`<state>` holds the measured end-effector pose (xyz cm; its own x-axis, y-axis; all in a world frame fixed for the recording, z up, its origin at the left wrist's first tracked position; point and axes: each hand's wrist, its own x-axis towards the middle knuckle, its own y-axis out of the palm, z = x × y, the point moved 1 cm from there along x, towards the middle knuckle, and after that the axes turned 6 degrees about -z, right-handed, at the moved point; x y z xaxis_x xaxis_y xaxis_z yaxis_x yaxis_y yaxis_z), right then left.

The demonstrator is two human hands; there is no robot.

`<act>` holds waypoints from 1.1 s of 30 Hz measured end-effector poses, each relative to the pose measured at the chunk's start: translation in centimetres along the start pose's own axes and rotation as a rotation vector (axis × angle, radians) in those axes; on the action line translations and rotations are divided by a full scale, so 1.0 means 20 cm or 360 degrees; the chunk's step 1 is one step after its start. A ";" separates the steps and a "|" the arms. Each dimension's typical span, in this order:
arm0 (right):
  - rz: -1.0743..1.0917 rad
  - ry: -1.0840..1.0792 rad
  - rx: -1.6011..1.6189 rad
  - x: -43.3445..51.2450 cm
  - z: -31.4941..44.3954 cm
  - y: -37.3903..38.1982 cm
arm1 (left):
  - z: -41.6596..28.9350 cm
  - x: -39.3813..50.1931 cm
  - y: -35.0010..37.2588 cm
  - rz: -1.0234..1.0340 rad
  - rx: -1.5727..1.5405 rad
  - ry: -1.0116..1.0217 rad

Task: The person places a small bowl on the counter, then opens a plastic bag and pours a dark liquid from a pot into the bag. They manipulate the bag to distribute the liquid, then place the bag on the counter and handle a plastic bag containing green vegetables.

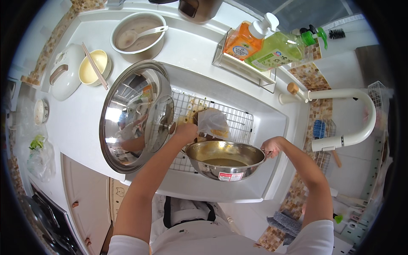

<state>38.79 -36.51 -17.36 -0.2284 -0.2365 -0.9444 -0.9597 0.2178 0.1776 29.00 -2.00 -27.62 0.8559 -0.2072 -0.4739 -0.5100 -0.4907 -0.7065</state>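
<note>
My right hand (272,147) grips the right side handle of a stainless steel wok pan (205,169) over the sink. My left hand (187,132) is closed at the pan's left handle, which it partly hides. Cloudy yellowish liquid (224,162) lies in the pan, and its inner wall is stained yellow. The outside bears a label with writing. Just beyond the pan, a translucent bag (212,120) sits at a brown holder, with food scraps around it. Beneath is a wire rack (242,122) on the floor of the white sink (271,119).
A large steel lid (124,127) with a glass centre leans at the sink's left edge. Beyond it stand a pot (142,54) with a ladle and a yellow bowl (91,71) with chopsticks. Soap bottles fill a rack (244,76); a white faucet (357,92) arches at right.
</note>
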 end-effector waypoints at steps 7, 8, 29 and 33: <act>-0.0263 -0.0316 0.0495 0.00 -0.27 0.31 | -0.06 0.00 -0.04 -0.0174 -0.0033 -0.0044; -0.0285 -0.0346 0.0482 0.00 -0.32 0.37 | -0.07 0.01 -0.04 -0.0179 -0.0049 -0.0065; -0.0761 -0.0860 0.2656 0.27 -0.78 1.19 | 0.08 0.28 -0.13 -0.0641 -0.0485 -0.0573; -0.0828 -0.0917 0.2895 0.40 -0.66 1.25 | 0.13 0.33 -0.12 -0.0660 -0.0940 -0.0506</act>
<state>10.88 -45.45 -16.91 0.4001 -0.3861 -0.8312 0.4523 0.8720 -0.1874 35.66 0.07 -30.47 0.8549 0.2995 -0.4235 0.0520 -0.8618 -0.5046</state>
